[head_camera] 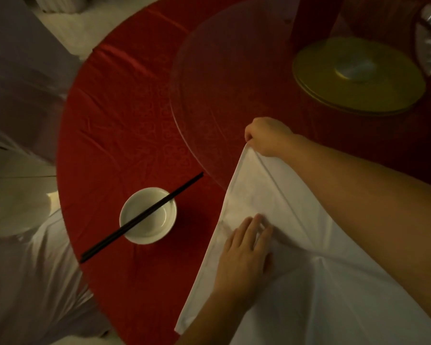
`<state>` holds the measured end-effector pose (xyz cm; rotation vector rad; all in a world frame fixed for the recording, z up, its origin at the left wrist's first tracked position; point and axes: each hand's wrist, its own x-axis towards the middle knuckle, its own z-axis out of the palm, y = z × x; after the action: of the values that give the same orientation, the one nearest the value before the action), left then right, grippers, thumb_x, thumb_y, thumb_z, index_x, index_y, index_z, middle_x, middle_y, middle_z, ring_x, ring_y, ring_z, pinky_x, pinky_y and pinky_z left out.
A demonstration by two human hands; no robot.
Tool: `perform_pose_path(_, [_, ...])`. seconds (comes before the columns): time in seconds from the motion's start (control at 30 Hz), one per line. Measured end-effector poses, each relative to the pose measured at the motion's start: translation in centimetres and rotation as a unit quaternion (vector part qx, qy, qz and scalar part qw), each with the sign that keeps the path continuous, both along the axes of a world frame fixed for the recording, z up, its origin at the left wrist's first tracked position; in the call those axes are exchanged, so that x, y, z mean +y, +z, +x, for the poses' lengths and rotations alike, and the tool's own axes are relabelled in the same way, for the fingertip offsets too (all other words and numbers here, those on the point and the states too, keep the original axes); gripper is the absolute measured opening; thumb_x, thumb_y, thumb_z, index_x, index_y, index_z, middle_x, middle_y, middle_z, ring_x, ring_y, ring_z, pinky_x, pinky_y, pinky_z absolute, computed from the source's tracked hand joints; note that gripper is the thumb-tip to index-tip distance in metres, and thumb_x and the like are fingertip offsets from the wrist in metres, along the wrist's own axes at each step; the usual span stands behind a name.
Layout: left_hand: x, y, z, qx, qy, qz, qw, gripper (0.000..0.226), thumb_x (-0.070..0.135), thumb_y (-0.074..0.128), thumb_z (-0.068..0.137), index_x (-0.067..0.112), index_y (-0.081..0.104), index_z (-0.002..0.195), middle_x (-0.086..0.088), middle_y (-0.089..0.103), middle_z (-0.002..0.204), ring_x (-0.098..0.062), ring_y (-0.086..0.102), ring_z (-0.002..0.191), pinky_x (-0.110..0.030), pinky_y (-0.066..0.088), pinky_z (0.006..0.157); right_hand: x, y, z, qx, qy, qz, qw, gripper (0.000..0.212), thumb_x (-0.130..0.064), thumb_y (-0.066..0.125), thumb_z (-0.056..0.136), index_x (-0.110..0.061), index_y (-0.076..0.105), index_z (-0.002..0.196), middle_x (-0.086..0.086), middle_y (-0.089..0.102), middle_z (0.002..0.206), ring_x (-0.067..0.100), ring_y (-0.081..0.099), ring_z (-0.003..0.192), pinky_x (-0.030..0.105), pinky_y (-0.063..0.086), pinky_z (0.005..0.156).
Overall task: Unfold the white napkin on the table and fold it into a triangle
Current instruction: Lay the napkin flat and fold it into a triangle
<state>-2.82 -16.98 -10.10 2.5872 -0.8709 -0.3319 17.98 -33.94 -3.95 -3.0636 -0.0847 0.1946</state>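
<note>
Surface: round table [115,135] under red cloth, dimly lit.
Left side: bowl [148,215] with chopsticks [142,217] across it, near the table's near-left edge.
Left hand [244,255]: fingers spread flat, pressing the napkin.
Napkin [309,282]: white, at the near edge, long edge rising toward the centre.
Right hand [266,135]: fingers pinching the far corner, nearer the fold's moving point.

**Table Setting Around the Work**

A white bowl [148,215] sat left of the left hand [244,252], black chopsticks [142,217] laid across its rim. Yellow plates [358,75] were stacked beyond the right hand [266,135], on a glass turntable [209,83] over the red tablecloth [115,125].
</note>
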Motion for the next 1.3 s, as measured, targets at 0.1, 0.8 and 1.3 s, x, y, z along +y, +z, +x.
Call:
perform_pose_path(0.1, [0.2,0.3,-0.3,-0.002,-0.002,0.005,1.000,0.061,0.040,0.041,0.096,0.029,0.013,0.148,-0.002,0.005,0.161,-0.022,-0.003,0.146,-0.042,0.003,0.117,-0.3,1.0,-1.7,-0.033,-0.001,0.028,0.999,0.019,-0.019,0.050,0.096,-0.011,0.063,0.108,0.011,0.059,0.112,0.031,0.057,0.098,0.040,0.046,0.078])
perform_pose_path(0.8, [9.7,1.1,-5.3,0.059,0.214,-0.057,0.973,0.074,0.032,0.066,0.085,0.019,0.024,0.144,-0.020,0.035,0.140,-0.039,0.049,0.115,-0.050,0.047,0.084,-2.4,2.9,-39.7,-0.114,-0.193,0.079,0.971,0.017,-0.010,0.057,0.090,-0.007,0.070,0.102,0.008,0.064,0.106,0.026,0.063,0.090,0.035,0.049,0.076])
perform_pose_path(1.3, [14.3,-0.9,-5.5,-0.011,0.053,-0.085,0.995,0.028,0.009,0.065,0.084,0.017,0.066,0.111,-0.008,0.061,0.110,-0.030,0.051,0.103,-0.041,0.041,0.077,-2.5,-4.4,-53.2,-0.109,-0.344,0.132,0.923,0.014,-0.003,0.066,0.082,-0.006,0.074,0.094,0.008,0.064,0.105,0.024,0.064,0.090,0.031,0.049,0.076])
